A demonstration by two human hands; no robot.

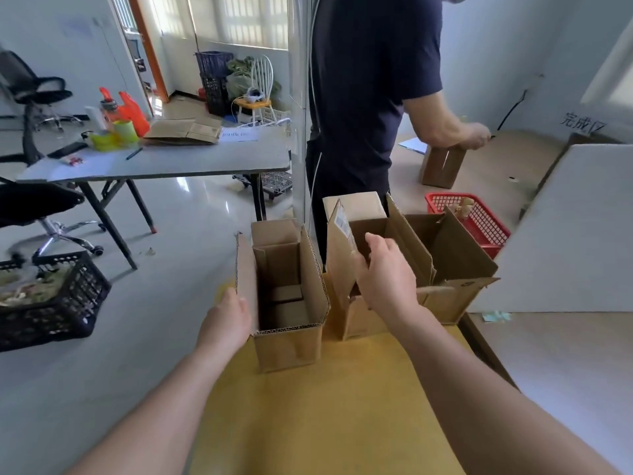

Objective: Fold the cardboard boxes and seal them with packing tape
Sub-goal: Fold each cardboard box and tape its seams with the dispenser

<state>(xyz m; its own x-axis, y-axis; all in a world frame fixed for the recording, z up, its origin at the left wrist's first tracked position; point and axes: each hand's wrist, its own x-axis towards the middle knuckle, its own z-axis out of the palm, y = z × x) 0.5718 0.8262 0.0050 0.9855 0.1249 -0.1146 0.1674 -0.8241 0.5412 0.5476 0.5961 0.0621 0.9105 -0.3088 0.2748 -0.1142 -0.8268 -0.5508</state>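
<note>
- We are standing three open cartons on the yellow table (325, 423), long axes upright and mouths facing up: the left box (291, 347) nearest us, the middle box (356, 320) just beside it, and the third box (459, 269) touching that one on the far right.
- We are laying our left hand (226, 318) against the outer face of the left box's side flap (246, 279). The opening lies to the right of the hand, so we judge that closing this flap means a push rightward.
- We are hooking our right hand (388, 272) over the labelled flap (339, 255) of the middle box, fingers curling round its edge and the thumb lifting on the inner side. That hand is the nearer one to this box, and its cavity sits directly under the palm.
- We are losing the left fingertips behind the flap, so we cannot tell whether they are spread or bent.
- We are finding no tape within reach. The yellow-green rolls (116, 137) on the grey table (171, 162), well apart from us, may be tape, though they are too blurred to confirm.
- Another person (359, 97) is blocking the view behind the boxes.
</note>
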